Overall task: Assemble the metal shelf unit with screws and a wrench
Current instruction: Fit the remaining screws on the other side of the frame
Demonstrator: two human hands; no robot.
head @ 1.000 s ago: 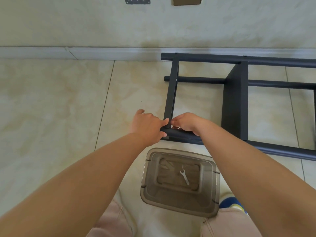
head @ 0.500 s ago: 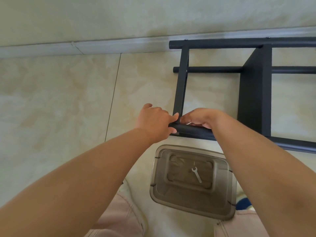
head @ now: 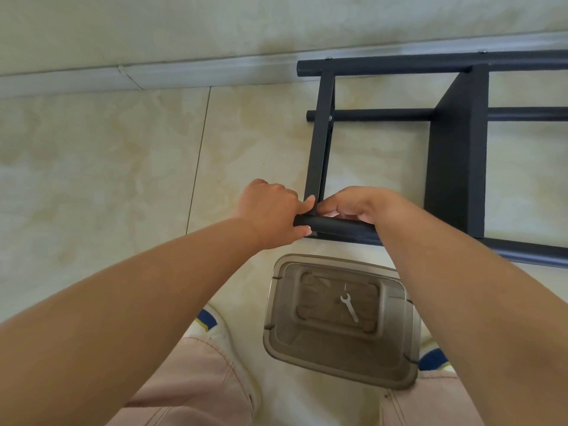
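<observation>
A person crouches over a black metal shelf unit [head: 455, 155] lying on its side on the tiled floor [head: 101, 167], near the skirting board [head: 153, 73]. The left hand [head: 270, 212] wraps the end of the near tube [head: 335, 226]; the right hand [head: 356, 204] pinches at the joint where the crossbar [head: 319, 142] meets it, any screw hidden beneath the fingers. The wrench [head: 349, 307] lies in a clear plastic box [head: 338, 364] between the knees. The frame looks rigid, smooth and fairly light, best held by its tubes close to a joint.
</observation>
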